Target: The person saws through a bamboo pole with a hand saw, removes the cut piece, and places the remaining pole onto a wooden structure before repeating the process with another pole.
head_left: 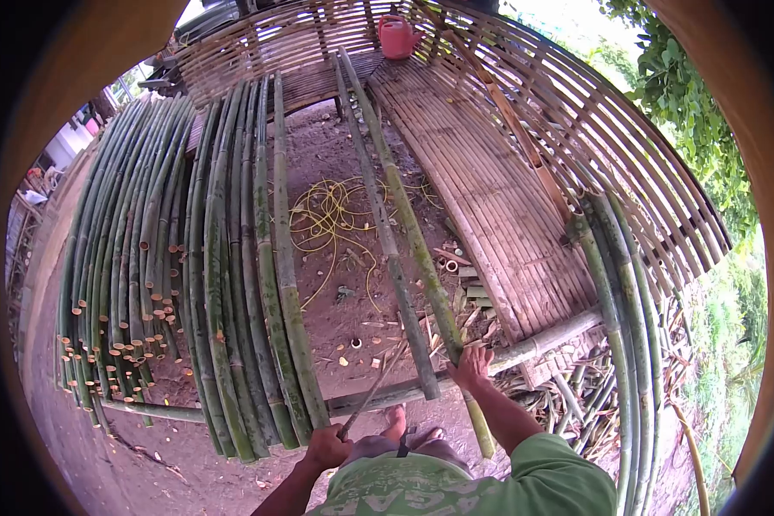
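My left hand (325, 447) is closed around the handle of a machete (371, 394), whose long, narrow blade points up and away from me. On a green bamboo pole (421, 258) rests my right hand (471, 367), its fingers curled over the top. That pole slopes down towards me across a horizontal bamboo crossbar (533, 346). Just left of it, a shorter-reaching greyish bamboo pole (394, 271) lies over the same bar. Several more bamboo poles (262, 258) lie side by side near my left hand.
A large stack of cut bamboo (125, 249) fills the left. Bamboo benches (482, 185) with slatted backs run behind and right, carrying a red watering can (396, 39). Yellow cord (327, 215) lies tangled on the dirt. Upright-looking poles (623, 301) and bamboo scraps (576, 404) are at right.
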`<control>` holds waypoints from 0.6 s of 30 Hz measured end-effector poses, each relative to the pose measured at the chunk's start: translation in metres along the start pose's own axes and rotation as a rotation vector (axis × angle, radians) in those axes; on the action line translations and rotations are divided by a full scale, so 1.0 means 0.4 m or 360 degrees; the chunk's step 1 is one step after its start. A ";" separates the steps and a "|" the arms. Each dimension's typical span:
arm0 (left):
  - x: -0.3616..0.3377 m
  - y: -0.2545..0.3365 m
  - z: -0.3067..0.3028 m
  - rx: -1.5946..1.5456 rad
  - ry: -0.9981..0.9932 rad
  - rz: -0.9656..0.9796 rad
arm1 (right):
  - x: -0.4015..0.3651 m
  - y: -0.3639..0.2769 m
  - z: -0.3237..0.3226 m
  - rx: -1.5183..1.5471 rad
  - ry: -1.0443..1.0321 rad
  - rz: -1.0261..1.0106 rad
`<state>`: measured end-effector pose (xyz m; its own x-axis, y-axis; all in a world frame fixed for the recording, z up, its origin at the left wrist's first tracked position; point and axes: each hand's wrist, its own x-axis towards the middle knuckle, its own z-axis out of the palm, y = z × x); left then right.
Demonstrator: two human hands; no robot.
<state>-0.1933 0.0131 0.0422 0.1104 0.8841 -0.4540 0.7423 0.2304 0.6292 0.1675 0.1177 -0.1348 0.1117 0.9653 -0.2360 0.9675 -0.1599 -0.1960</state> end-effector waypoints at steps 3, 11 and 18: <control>0.035 0.004 0.026 0.0052 0.0003 0.0052 | 0.003 0.019 -0.017 0.0264 -0.0205 0.0130; 0.186 0.054 0.019 0.0086 -0.0110 0.0132 | -0.084 -0.113 -0.117 0.0271 -0.0343 0.0294; 0.215 0.045 0.062 0.0075 -0.0131 0.0267 | -0.059 -0.046 -0.119 0.0273 -0.0212 0.0286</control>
<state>-0.1539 0.0831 -0.0010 0.2872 0.8719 -0.3967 0.7389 0.0618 0.6709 0.1578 0.1076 -0.0801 0.2359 0.8845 -0.4025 0.8811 -0.3693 -0.2953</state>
